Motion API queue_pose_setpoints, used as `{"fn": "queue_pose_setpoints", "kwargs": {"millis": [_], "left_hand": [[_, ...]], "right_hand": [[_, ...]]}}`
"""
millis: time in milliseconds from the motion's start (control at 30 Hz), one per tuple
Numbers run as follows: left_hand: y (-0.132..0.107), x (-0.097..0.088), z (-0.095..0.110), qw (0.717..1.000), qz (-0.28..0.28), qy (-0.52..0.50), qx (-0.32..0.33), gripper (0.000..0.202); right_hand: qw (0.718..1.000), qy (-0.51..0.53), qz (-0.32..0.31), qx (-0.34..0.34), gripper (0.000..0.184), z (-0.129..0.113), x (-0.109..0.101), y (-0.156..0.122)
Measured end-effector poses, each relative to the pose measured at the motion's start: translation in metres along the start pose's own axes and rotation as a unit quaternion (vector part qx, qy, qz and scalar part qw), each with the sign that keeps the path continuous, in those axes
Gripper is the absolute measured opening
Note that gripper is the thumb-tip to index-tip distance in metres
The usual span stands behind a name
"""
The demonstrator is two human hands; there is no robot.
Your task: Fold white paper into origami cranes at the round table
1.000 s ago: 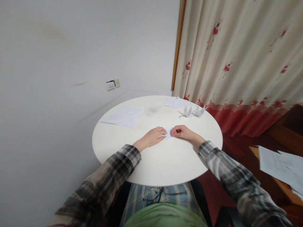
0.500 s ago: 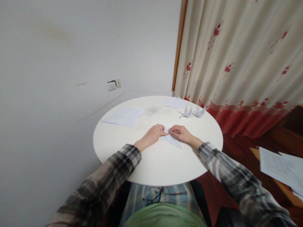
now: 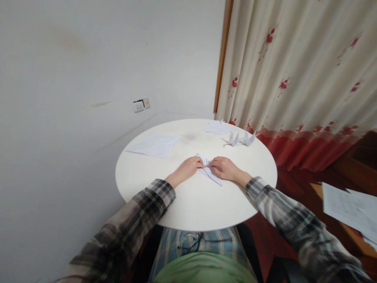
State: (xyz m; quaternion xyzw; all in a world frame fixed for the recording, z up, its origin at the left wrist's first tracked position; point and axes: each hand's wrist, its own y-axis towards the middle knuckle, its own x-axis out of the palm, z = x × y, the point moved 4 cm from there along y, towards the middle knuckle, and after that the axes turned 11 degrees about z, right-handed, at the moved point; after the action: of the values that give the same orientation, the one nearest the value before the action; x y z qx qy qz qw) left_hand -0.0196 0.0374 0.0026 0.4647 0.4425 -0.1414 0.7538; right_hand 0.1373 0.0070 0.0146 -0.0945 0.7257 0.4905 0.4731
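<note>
A narrow piece of folded white paper lies slantwise on the round white table, its pointed ends toward the far left and near right. My left hand is closed on its left side, thumb and fingers pinching near the middle. From the right, my right hand also pinches the paper near its middle, the fingertips of both hands almost meeting. Parts of the paper are hidden under the fingers. Beyond my right hand stand two folded paper cranes side by side.
A flat white paper sheet rests at the table's left. Paper scraps lie at the far edge. Close behind are the wall, with a socket, and a flowered curtain. Written papers sit lower right.
My right hand has shifted slightly left, its fingertips now against the paper's middle. The paper has turned a little, and its far tip now shows beyond my left fingers.
</note>
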Motion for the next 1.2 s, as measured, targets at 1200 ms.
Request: {"fn": "queue_pose_setpoints", "kwargs": {"millis": [1200], "left_hand": [[0.009, -0.002, -0.008, 0.986, 0.052, 0.160, -0.013, 0.029]], "right_hand": [[0.999, -0.001, -0.017, -0.044, 0.029, -0.029, 0.006, 0.006]]}}
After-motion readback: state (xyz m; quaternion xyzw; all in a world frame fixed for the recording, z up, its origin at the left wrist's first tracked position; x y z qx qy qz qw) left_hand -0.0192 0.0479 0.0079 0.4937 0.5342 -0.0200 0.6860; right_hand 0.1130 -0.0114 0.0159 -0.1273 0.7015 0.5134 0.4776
